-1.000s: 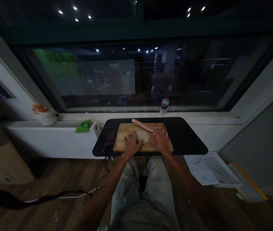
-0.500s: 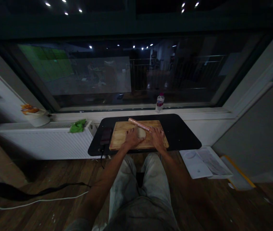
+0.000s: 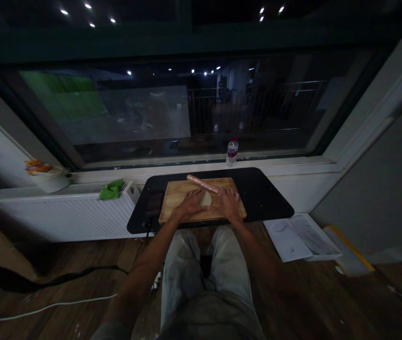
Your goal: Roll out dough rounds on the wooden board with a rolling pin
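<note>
A wooden board (image 3: 176, 193) lies on a small black table (image 3: 268, 198). On the board sits a flat round of pale dough (image 3: 206, 199). My left hand (image 3: 191, 204) lies over the left part of the dough, fingers spread flat on it. My right hand (image 3: 229, 203) rests flat on the board just right of the dough, fingers stretched out. A pink rolling pin (image 3: 203, 184) lies slantwise at the board's far edge, just beyond both hands.
A dark device (image 3: 154, 202) with a cable sits on the table's left end. A water bottle (image 3: 232, 152) stands on the windowsill. A green cloth (image 3: 111, 190) and a white bowl (image 3: 47, 177) rest on the radiator. Papers (image 3: 300, 236) lie on the floor at right.
My left hand has slid rightward over the dough, covering more of it. The right hand has stayed beside it. The camera has shifted a little to the right.
</note>
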Action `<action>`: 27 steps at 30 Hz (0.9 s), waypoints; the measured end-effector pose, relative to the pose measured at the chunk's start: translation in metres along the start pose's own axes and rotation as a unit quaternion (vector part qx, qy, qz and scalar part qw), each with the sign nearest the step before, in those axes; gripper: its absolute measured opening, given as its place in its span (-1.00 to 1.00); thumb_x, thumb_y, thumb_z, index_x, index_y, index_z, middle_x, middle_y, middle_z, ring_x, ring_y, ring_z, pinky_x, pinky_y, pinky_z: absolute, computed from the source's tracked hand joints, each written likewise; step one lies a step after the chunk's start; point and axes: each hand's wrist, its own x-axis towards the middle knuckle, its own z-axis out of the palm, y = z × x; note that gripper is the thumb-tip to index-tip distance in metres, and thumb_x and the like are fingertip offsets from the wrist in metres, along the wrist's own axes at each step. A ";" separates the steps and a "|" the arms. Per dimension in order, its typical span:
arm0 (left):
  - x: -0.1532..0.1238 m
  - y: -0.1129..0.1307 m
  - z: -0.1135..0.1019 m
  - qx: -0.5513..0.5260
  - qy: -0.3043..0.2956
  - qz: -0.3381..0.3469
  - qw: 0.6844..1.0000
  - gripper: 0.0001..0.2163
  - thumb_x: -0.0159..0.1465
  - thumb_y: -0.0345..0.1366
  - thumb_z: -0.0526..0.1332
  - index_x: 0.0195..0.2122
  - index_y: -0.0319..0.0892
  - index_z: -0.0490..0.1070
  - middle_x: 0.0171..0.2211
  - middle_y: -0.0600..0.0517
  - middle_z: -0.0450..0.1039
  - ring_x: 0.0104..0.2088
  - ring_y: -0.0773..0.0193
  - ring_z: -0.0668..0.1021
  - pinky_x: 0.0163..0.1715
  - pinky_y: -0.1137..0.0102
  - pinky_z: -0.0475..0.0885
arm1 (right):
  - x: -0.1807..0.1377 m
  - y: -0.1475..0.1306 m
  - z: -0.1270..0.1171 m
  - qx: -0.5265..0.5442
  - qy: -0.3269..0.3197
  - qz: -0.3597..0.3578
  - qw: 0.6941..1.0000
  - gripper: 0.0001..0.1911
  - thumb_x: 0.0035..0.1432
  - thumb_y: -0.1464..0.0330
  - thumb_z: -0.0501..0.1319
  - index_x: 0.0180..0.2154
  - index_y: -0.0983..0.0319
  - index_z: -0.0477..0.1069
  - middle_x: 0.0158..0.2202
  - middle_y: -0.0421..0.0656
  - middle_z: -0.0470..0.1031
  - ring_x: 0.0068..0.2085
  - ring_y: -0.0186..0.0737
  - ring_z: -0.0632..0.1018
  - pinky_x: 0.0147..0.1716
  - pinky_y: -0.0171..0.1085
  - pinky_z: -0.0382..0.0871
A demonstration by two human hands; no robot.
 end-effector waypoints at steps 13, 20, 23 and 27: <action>0.001 -0.009 0.010 -0.033 0.041 0.005 0.999 -0.25 0.41 0.11 0.42 0.56 -0.05 0.39 0.58 -0.15 0.33 0.56 -0.17 0.35 0.60 -0.08 0.19 | -0.004 0.001 -0.001 0.022 0.014 -0.010 1.000 -0.49 0.63 0.38 0.01 0.46 0.24 0.41 0.25 0.13 0.60 0.27 0.11 0.46 0.26 0.00 0.18; 0.003 -0.006 0.009 -0.033 0.036 0.010 0.999 -0.24 0.43 0.10 0.40 0.58 -0.07 0.35 0.59 -0.16 0.31 0.55 -0.15 0.34 0.60 -0.08 0.17 | -0.004 0.000 -0.003 0.020 0.012 -0.006 1.000 -0.52 0.65 0.38 0.00 0.43 0.23 0.42 0.27 0.10 0.60 0.28 0.09 0.46 0.24 -0.02 0.17; 0.006 -0.002 0.008 -0.019 0.026 0.037 0.999 -0.28 0.46 0.11 0.36 0.58 -0.02 0.36 0.61 -0.14 0.27 0.57 -0.16 0.32 0.59 -0.11 0.19 | -0.005 0.001 -0.003 0.018 0.010 -0.004 1.000 -0.52 0.65 0.37 0.01 0.44 0.24 0.41 0.28 0.11 0.59 0.29 0.09 0.46 0.25 -0.02 0.17; 0.009 0.002 0.011 -0.009 0.037 0.078 0.996 -0.41 0.51 0.08 0.32 0.51 0.04 0.45 0.59 -0.09 0.33 0.58 -0.08 0.32 0.62 -0.05 0.16 | -0.004 0.001 -0.001 0.006 0.005 -0.005 1.000 -0.51 0.65 0.38 0.05 0.47 0.21 0.40 0.30 0.10 0.59 0.30 0.08 0.46 0.27 -0.02 0.16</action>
